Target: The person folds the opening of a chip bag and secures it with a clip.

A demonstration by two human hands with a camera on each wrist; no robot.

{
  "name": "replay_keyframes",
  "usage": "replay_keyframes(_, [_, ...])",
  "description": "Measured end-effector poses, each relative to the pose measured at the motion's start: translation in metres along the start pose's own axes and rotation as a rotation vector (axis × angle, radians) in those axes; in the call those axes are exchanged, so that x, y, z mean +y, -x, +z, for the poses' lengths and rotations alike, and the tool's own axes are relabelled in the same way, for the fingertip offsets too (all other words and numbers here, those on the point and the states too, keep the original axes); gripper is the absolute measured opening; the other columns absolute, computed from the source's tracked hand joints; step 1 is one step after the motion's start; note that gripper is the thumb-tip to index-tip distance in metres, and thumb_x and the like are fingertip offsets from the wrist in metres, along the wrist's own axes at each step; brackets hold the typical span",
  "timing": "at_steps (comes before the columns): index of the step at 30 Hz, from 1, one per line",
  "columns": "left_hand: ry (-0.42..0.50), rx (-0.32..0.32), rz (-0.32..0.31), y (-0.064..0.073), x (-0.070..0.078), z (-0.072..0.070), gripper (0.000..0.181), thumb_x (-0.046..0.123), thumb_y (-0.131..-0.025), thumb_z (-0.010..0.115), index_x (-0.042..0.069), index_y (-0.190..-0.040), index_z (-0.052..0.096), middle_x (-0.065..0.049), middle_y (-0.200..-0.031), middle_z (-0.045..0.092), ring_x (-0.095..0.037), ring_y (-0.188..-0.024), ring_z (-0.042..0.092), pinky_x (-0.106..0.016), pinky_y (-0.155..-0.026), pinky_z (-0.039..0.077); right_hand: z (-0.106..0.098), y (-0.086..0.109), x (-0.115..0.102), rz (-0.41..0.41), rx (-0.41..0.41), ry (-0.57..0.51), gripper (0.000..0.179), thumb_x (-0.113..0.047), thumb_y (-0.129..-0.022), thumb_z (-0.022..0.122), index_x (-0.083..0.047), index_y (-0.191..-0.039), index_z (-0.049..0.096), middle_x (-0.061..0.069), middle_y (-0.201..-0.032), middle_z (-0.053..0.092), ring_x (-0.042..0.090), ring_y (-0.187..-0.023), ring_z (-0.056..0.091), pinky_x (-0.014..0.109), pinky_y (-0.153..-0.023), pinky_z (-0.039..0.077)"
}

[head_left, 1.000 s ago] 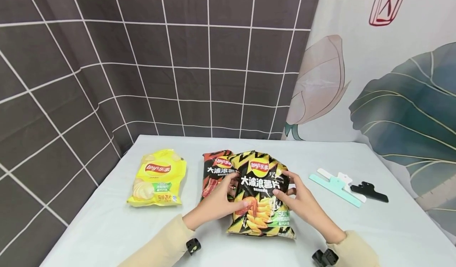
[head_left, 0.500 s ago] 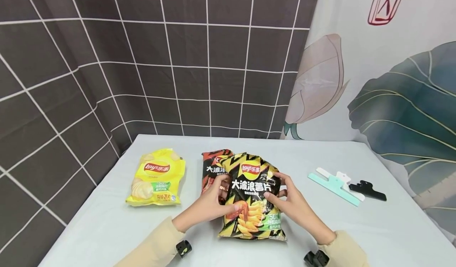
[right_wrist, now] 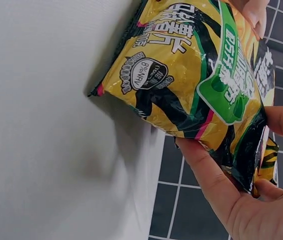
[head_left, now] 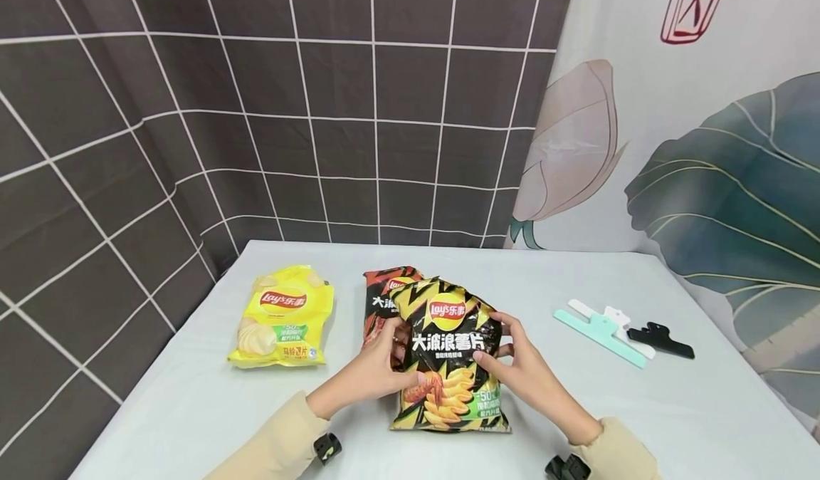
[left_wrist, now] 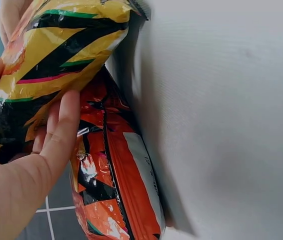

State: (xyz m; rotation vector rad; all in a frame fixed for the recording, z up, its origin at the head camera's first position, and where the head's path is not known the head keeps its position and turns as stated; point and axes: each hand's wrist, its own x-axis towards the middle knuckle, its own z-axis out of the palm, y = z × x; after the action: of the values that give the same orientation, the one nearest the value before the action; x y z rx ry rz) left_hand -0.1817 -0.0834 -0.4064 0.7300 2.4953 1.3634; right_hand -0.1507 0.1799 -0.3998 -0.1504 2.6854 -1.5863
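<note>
A black-and-yellow bag of potato chips (head_left: 448,387) leans upright between my two hands, its front toward me. My left hand (head_left: 365,369) grips its left side, thumb on the front and fingers behind the edge. On the opposite side my right hand (head_left: 528,369) holds the bag with the thumb in front. In the right wrist view the bag's lower corner (right_wrist: 116,82) is close over the table. A red-and-black chip bag (head_left: 378,302) stands partly hidden behind the held one; in the left wrist view its side seam (left_wrist: 114,175) shows beside my left fingers.
A yellow chip bag (head_left: 282,323) lies at the left of the white table (head_left: 192,423). To the right are bag clips: a mint one (head_left: 598,337), a white one (head_left: 618,316) partly under it, and a black one (head_left: 660,339). A dark tiled-pattern curtain (head_left: 410,145) hangs behind.
Both hands have moved the black-and-yellow bag a little to the left and slightly toward me, covering more of the red bag. The yellow bag and clips stay in place.
</note>
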Motion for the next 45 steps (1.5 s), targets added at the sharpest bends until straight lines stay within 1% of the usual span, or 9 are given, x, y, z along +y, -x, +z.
replay_keyframes(7, [0.066, 0.007, -0.027, 0.0, -0.003, -0.003, 0.069, 0.029, -0.085, 0.07, 0.006, -0.135, 0.03, -0.011, -0.114, 0.05, -0.015, -0.091, 0.053, -0.024, -0.076, 0.048, -0.001, 0.003, 0.001, -0.008, -0.013, 0.012, 0.072, -0.026, -0.088, 0.07, -0.011, -0.145, 0.029, 0.02, -0.131, 0.043, 0.019, -0.096, 0.059, 0.028, -0.071, 0.052])
replay_keyframes(16, [0.121, 0.113, -0.044, -0.002, -0.001, -0.011, 0.067, 0.024, -0.089, 0.067, 0.003, -0.142, 0.032, -0.013, -0.112, 0.057, -0.015, -0.09, 0.058, -0.023, -0.074, 0.051, -0.002, 0.004, 0.002, -0.003, 0.024, 0.025, 0.061, -0.021, -0.091, 0.065, -0.008, -0.141, 0.032, 0.025, -0.134, 0.043, 0.026, -0.104, 0.061, 0.026, -0.075, 0.052])
replay_keyframes(22, [0.073, 0.225, -0.072, -0.007, -0.001, -0.014, 0.06, 0.027, -0.09, 0.066, 0.005, -0.139, 0.039, -0.009, -0.108, 0.06, -0.014, -0.086, 0.06, -0.024, -0.07, 0.051, -0.005, 0.003, 0.005, -0.011, 0.047, -0.02, 0.06, -0.016, -0.093, 0.062, -0.003, -0.14, 0.027, 0.025, -0.13, 0.047, 0.029, -0.106, 0.059, 0.026, -0.076, 0.053])
replay_keyframes(27, [-0.01, 0.353, -0.049, -0.015, 0.002, -0.018, 0.056, 0.023, -0.09, 0.067, 0.004, -0.136, 0.044, -0.013, -0.117, 0.057, -0.02, -0.096, 0.059, -0.031, -0.082, 0.052, -0.008, 0.001, 0.008, -0.034, 0.069, 0.005, 0.063, -0.02, -0.095, 0.06, -0.004, -0.145, 0.026, 0.025, -0.132, 0.046, 0.032, -0.109, 0.058, 0.028, -0.078, 0.054])
replay_keyframes(31, [-0.042, 0.41, -0.026, -0.023, 0.007, -0.021, 0.052, 0.022, -0.089, 0.065, 0.005, -0.135, 0.045, -0.015, -0.125, 0.051, -0.029, -0.11, 0.053, -0.043, -0.093, 0.048, -0.01, -0.002, 0.009, -0.035, 0.093, -0.035, 0.062, -0.021, -0.096, 0.058, -0.002, -0.146, 0.028, 0.024, -0.134, 0.046, 0.034, -0.11, 0.059, 0.026, -0.078, 0.055])
replay_keyframes(35, [-0.077, 0.412, -0.012, -0.029, 0.015, -0.023, 0.05, 0.022, -0.09, 0.063, 0.009, -0.136, 0.046, -0.014, -0.131, 0.046, -0.031, -0.125, 0.044, -0.05, -0.103, 0.039, -0.012, -0.007, 0.01, -0.036, 0.122, -0.084, 0.057, -0.021, -0.097, 0.056, 0.0, -0.145, 0.032, 0.023, -0.133, 0.048, 0.028, -0.109, 0.06, 0.023, -0.079, 0.055])
replay_keyframes(39, [-0.137, 0.384, 0.014, -0.036, 0.025, -0.026, 0.049, 0.024, -0.092, 0.06, 0.013, -0.138, 0.047, -0.01, -0.138, 0.043, -0.027, -0.132, 0.037, -0.05, -0.107, 0.036, -0.014, -0.013, 0.01, -0.037, 0.149, -0.097, 0.054, -0.021, -0.098, 0.055, 0.0, -0.144, 0.036, 0.021, -0.132, 0.051, 0.006, -0.101, 0.06, 0.022, -0.08, 0.055])
replay_keyframes(42, [-0.205, 0.359, 0.068, -0.043, 0.033, -0.027, 0.047, 0.023, -0.093, 0.059, 0.012, -0.138, 0.049, -0.009, -0.139, 0.046, -0.026, -0.132, 0.037, -0.048, -0.107, 0.037, -0.015, -0.017, 0.011, -0.03, 0.164, -0.096, 0.054, -0.023, -0.098, 0.056, 0.0, -0.143, 0.038, 0.02, -0.131, 0.053, -0.007, -0.093, 0.056, 0.021, -0.08, 0.055])
replay_keyframes(45, [-0.293, 0.326, 0.13, -0.051, 0.041, -0.028, 0.044, 0.022, -0.094, 0.058, 0.011, -0.136, 0.052, -0.009, -0.14, 0.048, -0.026, -0.134, 0.039, -0.047, -0.108, 0.038, -0.015, -0.02, 0.012, -0.016, 0.171, -0.093, 0.053, -0.024, -0.097, 0.057, -0.002, -0.142, 0.041, 0.018, -0.13, 0.054, -0.009, -0.091, 0.055, 0.019, -0.079, 0.054])
